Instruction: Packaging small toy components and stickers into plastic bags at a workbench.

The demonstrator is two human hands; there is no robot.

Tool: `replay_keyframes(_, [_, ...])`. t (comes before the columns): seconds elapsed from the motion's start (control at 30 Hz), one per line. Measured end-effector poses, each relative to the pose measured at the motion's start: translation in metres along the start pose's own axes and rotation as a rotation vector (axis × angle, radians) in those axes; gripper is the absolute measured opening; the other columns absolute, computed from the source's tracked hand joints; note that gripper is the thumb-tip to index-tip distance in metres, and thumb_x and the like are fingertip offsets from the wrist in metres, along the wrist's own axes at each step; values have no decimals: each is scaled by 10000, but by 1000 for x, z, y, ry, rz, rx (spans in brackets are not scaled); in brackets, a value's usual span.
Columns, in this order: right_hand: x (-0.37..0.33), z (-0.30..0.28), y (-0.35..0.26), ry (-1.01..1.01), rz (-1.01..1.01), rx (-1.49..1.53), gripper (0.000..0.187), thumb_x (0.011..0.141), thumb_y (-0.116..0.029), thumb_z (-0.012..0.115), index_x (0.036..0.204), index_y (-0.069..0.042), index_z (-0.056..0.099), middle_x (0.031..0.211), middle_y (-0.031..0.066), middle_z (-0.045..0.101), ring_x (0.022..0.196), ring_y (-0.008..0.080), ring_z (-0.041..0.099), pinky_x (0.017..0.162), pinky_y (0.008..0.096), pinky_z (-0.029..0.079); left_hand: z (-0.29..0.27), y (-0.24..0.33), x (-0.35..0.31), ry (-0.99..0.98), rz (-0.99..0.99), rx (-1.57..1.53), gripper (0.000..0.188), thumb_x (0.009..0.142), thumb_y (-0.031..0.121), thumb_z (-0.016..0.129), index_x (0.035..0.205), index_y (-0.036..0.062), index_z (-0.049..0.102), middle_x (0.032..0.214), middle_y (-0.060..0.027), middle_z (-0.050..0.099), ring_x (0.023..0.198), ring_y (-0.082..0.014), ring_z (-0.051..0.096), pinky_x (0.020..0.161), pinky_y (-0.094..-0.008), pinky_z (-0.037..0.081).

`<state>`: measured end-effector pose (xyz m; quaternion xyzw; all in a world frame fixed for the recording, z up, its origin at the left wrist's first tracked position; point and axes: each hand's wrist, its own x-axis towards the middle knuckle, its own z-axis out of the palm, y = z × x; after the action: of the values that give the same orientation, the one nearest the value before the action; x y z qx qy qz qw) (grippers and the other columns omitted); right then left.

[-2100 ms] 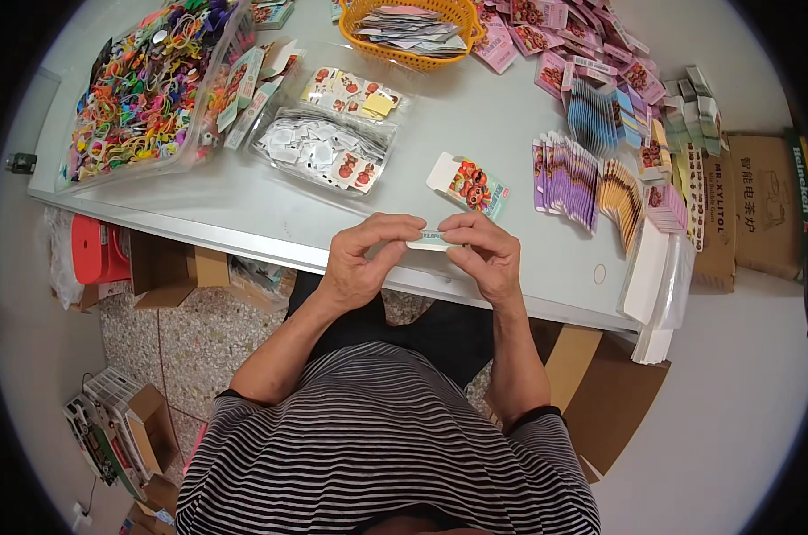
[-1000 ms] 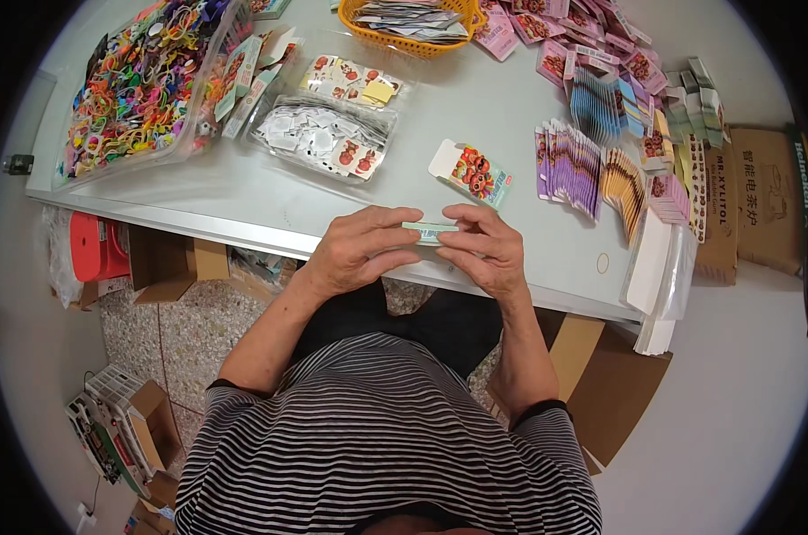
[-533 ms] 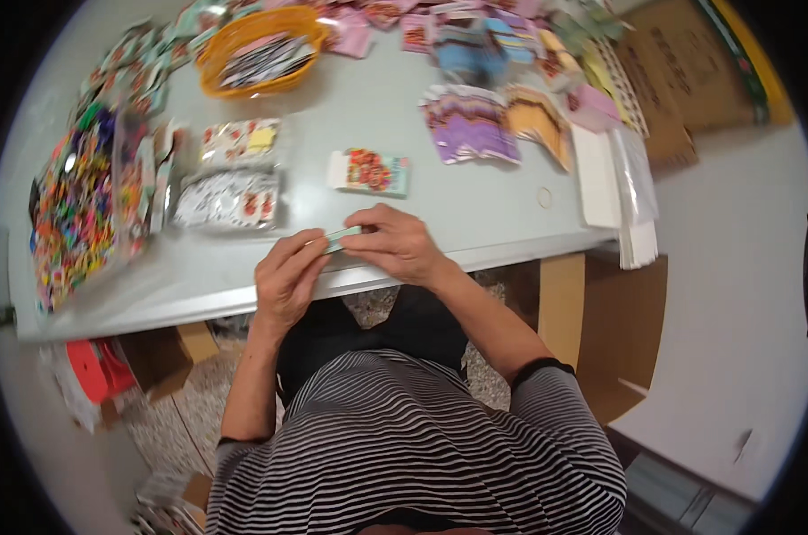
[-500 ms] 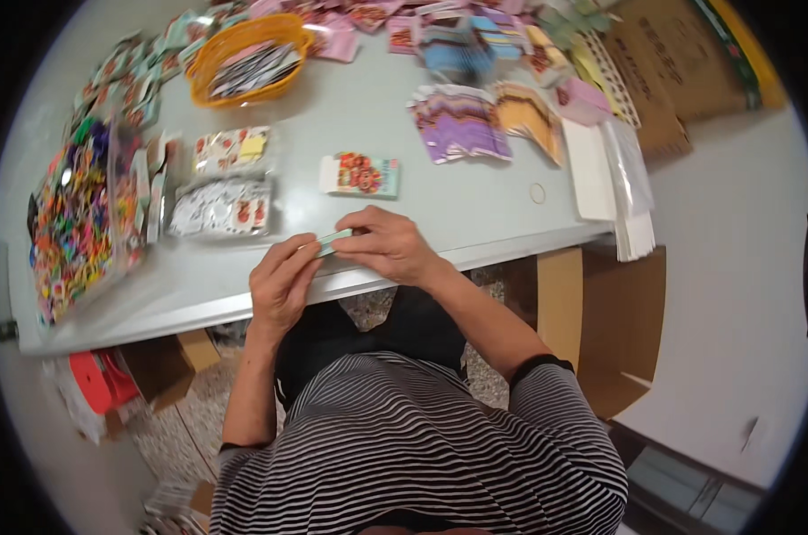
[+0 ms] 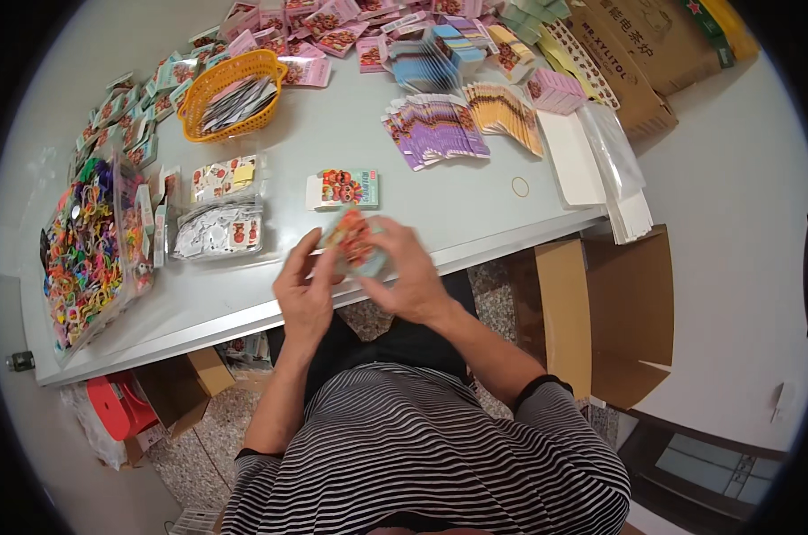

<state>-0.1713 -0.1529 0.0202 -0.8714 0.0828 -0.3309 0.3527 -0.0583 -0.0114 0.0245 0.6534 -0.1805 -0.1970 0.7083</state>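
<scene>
Over the table's front edge, a small flat carton [image 5: 355, 241] with a red and pale green printed face is tilted and smeared by motion. My right hand [image 5: 408, 275] grips its right side between thumb and fingers. At the carton's left edge, my left hand [image 5: 304, 287] has its thumb and fingers curled against it. Just beyond lies a similar carton [image 5: 350, 189], flat, with a white flap out at its left end. To the left are a clear pack of printed cards [image 5: 221, 227] and another pack [image 5: 224, 178] with a yellow piece on top.
At left stands a clear bag of colourful bands [image 5: 92, 259]. Behind are a yellow basket [image 5: 190, 111] of packets and heaped pink cartons [image 5: 337, 40]. Fanned purple packets [image 5: 435, 132], a rubber band [image 5: 520, 187] and plastic sleeves [image 5: 611, 147] lie right. An open cardboard box [image 5: 631, 312] sits below.
The carton, seen edge-on before, is now turned with its printed face up. My hands have shifted, the left one rightward, and the view has moved slightly.
</scene>
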Motion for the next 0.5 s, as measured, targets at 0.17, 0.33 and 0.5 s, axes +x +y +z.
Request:
replay_keyframes(0.17, [-19, -61, 52, 247, 185, -234, 578, 794, -96, 797, 1307, -36, 536, 1362, 209, 536, 1276, 342, 523, 1070, 422, 434, -13, 4, -1, -3, 162, 199, 363, 947, 109, 707, 1278, -8, 617, 1131, -110, 681, 916, -162, 675, 735, -285, 576])
replay_keyframes(0.33, [-41, -111, 115, 486, 278, -401, 597, 807, -162, 810, 1321, -21, 541, 1359, 251, 512, 1281, 420, 490, 1106, 477, 377, -45, -4, 2, 53, 121, 303, 268, 968, 129, 691, 1209, 22, 648, 961, -47, 676, 769, -64, 596, 651, -215, 495])
replay_keyframes(0.5, [-21, -102, 104, 333, 262, -638, 471, 867, -248, 784, 1228, -5, 606, 1428, 251, 467, 1329, 431, 437, 1105, 515, 341, -56, -20, -3, 129, 98, 307, 245, 950, 102, 707, 1178, 24, 664, 934, -37, 674, 746, -62, 589, 633, -213, 495])
